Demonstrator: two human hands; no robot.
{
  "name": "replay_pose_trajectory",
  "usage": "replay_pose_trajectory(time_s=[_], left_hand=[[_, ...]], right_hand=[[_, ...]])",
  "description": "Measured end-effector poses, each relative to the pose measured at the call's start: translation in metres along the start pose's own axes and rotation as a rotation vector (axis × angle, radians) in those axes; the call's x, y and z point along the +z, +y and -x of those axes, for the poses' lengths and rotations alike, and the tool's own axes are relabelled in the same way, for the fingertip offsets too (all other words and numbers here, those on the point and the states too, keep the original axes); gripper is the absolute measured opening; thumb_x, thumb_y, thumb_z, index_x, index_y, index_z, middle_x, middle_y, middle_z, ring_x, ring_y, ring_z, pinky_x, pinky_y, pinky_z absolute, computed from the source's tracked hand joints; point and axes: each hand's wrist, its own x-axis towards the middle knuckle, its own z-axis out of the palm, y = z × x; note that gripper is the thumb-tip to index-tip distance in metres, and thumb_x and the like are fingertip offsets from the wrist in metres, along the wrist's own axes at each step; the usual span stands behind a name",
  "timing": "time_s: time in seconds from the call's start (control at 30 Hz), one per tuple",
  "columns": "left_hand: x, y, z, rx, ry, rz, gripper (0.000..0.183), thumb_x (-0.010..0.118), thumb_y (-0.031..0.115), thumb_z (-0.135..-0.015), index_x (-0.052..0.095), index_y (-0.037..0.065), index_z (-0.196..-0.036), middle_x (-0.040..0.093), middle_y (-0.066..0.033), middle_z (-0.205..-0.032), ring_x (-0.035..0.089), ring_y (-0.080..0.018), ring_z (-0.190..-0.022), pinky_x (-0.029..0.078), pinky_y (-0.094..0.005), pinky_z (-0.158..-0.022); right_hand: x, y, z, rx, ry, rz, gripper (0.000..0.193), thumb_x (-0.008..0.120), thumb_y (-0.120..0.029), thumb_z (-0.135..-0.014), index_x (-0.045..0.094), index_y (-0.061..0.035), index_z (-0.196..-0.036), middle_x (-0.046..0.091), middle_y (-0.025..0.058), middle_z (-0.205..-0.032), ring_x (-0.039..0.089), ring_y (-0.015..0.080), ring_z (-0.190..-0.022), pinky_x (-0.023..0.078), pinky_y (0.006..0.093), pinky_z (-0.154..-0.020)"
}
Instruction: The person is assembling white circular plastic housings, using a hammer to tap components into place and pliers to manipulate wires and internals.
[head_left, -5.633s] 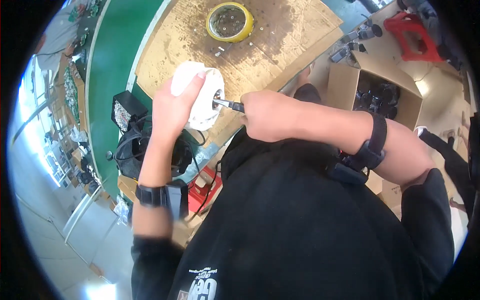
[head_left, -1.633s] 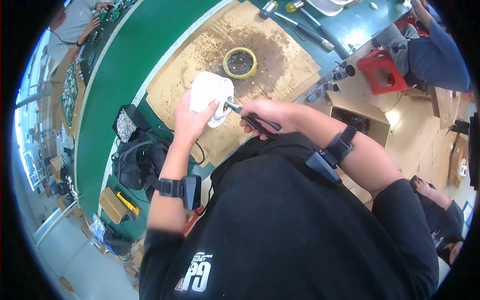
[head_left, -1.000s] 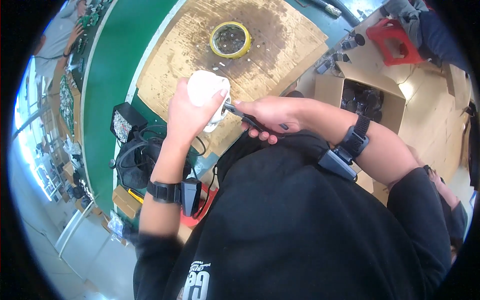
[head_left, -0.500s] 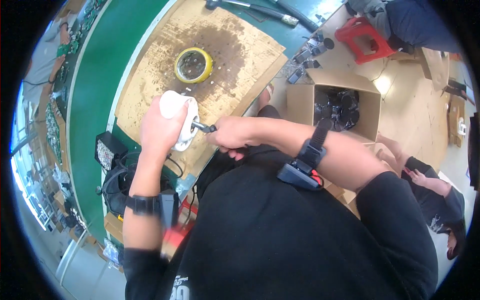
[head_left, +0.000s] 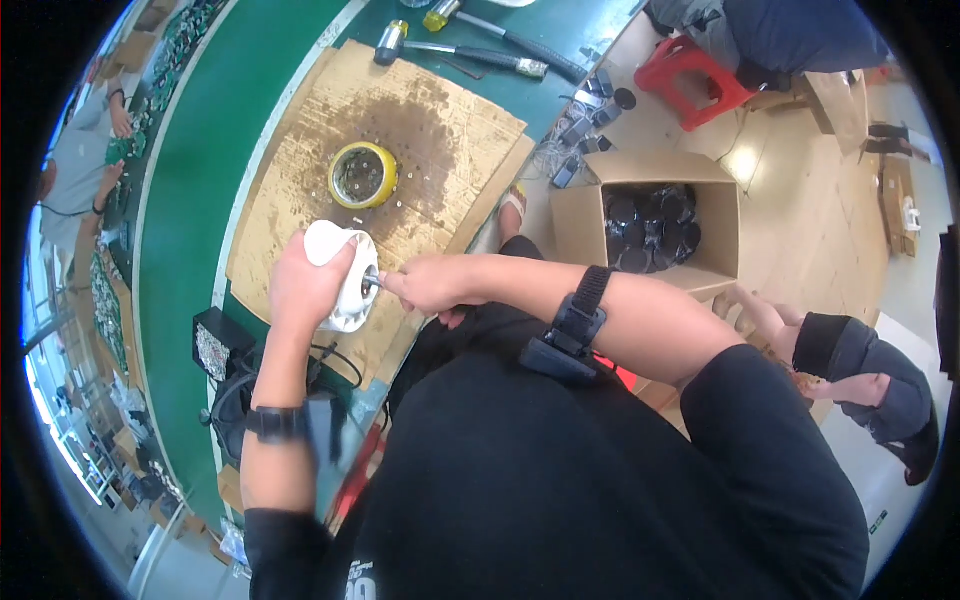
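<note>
Curled round the back of a white, rounded housing [head_left: 325, 242], the left hand [head_left: 305, 288] had its thumb laid across the top, with most of its fingers out of my sight. The right hand [head_left: 430, 283] was closed about a slim metal tool [head_left: 374, 281], and only a short bright length of it showed past the fingertips; the handle was hidden by the hand. That bright end met the open mouth of the housing, though how deep it went I couldn't tell. The housing was held tilted, its mouth turned to the right hand, over the near part of a stained cardboard sheet [head_left: 290, 180] on the green table [head_left: 190, 240].

Just beyond the hands sat a yellow ring [head_left: 389, 182], with small loose bits lying inside it and a few more scattered about. Farther up the table lay two hammers [head_left: 470, 53], near each other. Over by the left forearm stood a black bin [head_left: 236, 326] of tiny parts, with a dark bag [head_left: 232, 400] just beside it. Off to the right, an open carton [head_left: 576, 222] held round black pieces [head_left: 632, 225], and past it stood a red stool [head_left: 690, 70]
</note>
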Motion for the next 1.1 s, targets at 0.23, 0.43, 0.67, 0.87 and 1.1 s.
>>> replay_pose_trajectory(time_s=[0.23, 0.43, 0.67, 0.87, 1.1], left_hand=[[0.002, 0.013, 0.008, 0.013, -0.006, -0.079, 0.055, 0.071, 0.049, -0.076, 0.062, 0.002, -0.103, 0.068, -0.0234, -0.097, 0.065, -0.04, -0.095, 0.05, -0.0462, -0.083], [0.005, -0.004, -0.01, -0.044, 0.045, -0.037, 0.057, 0.071, 0.049, -0.077, 0.063, 0.001, -0.108, 0.068, -0.0242, -0.1, 0.065, -0.0391, -0.098, 0.05, -0.0444, -0.084], [-0.004, -0.009, -0.003, 0.039, -0.025, 0.001, 0.053, 0.073, 0.046, -0.077, 0.065, 0.001, -0.104, 0.069, -0.0214, -0.1, 0.066, -0.0368, -0.096, 0.051, -0.0423, -0.082], [0.003, -0.02, 0.01, 0.188, 0.047, 0.049, 0.05, 0.074, 0.044, -0.079, 0.065, 0.003, -0.106, 0.07, -0.0194, -0.097, 0.067, -0.0362, -0.093, 0.052, -0.0425, -0.081], [0.004, -0.027, -0.003, 0.035, 0.063, 0.072, 0.053, 0.074, 0.046, -0.078, 0.065, 0.0, -0.103, 0.069, -0.023, -0.097, 0.067, -0.0375, -0.093, 0.051, -0.0437, -0.081]], right_hand=[[0.016, 0.004, 0.016, -0.248, 0.289, 0.602, 0.045, 0.045, -0.039, -0.098, 0.064, 0.002, -0.095, 0.068, 0.0182, -0.088, 0.069, 0.0324, -0.081, 0.056, 0.0416, -0.073], [0.028, -0.008, 0.024, -0.251, 0.696, 1.109, 0.024, 0.058, -0.02, -0.087, 0.063, 0.0005, -0.098, 0.069, 0.0187, -0.096, 0.07, 0.0304, -0.088, 0.057, 0.0453, -0.072], [0.004, -0.026, 0.021, -0.126, 0.052, 0.587, 0.024, 0.054, -0.022, -0.093, 0.06, -0.0008, -0.085, 0.065, 0.0136, -0.082, 0.066, 0.0247, -0.066, 0.054, 0.0359, -0.053], [0.011, 0.002, 0.004, 0.002, -0.227, -0.163, 0.038, 0.051, -0.034, -0.097, 0.055, 0.0009, -0.081, 0.054, 0.0071, -0.067, 0.054, 0.0176, -0.05, 0.051, 0.0332, -0.048], [0.028, -0.039, 0.033, -0.2, 0.358, 1.058, 0.024, 0.061, -0.01, -0.084, 0.063, 0.0008, -0.105, 0.071, 0.0167, -0.097, 0.071, 0.0282, -0.092, 0.058, 0.0402, -0.068]])
